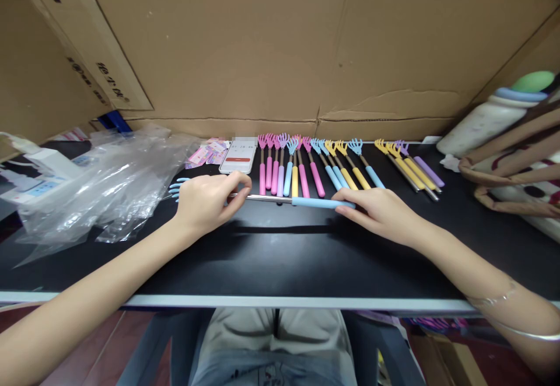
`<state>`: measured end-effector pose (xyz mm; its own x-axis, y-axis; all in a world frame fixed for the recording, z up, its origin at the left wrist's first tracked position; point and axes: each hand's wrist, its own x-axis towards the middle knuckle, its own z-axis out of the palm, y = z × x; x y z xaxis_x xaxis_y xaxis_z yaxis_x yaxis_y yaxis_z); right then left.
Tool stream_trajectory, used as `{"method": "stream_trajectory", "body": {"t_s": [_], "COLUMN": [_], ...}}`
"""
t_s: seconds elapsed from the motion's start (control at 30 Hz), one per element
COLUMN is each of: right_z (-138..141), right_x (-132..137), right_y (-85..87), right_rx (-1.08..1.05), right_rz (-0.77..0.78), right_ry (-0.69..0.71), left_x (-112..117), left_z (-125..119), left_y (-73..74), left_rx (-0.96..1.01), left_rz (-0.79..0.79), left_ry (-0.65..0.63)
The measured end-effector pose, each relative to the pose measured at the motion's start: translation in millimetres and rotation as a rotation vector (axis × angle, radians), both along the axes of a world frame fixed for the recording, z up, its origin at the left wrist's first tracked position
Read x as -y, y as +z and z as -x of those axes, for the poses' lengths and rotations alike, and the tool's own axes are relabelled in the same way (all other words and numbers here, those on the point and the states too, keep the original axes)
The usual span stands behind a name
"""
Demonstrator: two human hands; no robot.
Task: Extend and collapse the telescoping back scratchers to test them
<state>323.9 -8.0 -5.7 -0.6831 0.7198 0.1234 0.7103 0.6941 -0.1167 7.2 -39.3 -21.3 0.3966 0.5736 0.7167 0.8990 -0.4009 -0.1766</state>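
A blue telescopic back scratcher (321,202) is held level above the black table, its metal rod drawn out. My left hand (212,196) is closed around the rod near the claw end, and the blue claw sticks out to its left. The end of the blue handle is pinched in my right hand (376,208). Behind them lies a row of back scratchers (303,179) in pink, purple, blue and yellow, claws toward the cardboard. A second group of back scratchers (411,167), yellow and purple, rests farther right.
Clear plastic bags (118,182) are heaped on the left beside a white power strip (44,182). A phone (238,155) lies by some pink cards (207,153). A cardboard wall (262,42) closes off the back. To the right are a white bottle (485,120) and a brown-handled bag (516,164).
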Motion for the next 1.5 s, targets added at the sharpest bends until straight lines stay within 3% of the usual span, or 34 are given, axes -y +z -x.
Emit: {"method": "stream_trajectory", "body": {"t_s": [1.5], "right_z": [-2.9], "right_x": [-1.9], "right_y": [-1.8], "right_rx": [0.053], "right_rz": [-0.047], "right_ry": [-0.004], "left_x": [-1.5], "left_z": [1.7], "left_y": [0.3], "left_rx": [-0.030], "left_rz": [0.169], "left_ry": [-0.145]}}
